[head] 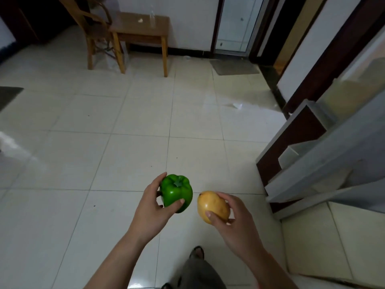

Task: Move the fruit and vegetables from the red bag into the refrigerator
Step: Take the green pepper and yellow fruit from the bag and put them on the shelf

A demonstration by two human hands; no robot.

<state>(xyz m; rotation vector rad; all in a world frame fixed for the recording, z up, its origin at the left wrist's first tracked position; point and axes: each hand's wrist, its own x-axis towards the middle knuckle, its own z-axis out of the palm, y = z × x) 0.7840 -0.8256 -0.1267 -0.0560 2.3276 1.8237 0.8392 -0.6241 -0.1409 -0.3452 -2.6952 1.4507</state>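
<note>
Mango (pixel 213 206) tip up-left, pepper (pixel 177 191) stem-up

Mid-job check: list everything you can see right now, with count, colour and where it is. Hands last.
green bell pepper: one, green, held above the floor, centre
mango: one, yellow-orange, held just right of the pepper
refrigerator door: one, grey-white with dark edge, open at the right, door shelves showing
wooden table: one, brown, far side by the wall
clear bottle: one, transparent, standing on the table
wooden chair: one, brown, left of the table
doormat: one, grey, on the floor by the far doorway
tiled floor: pale, glossy
red bag: not in view
left hand: one, gripping the pepper
right hand: one, gripping the mango
</note>
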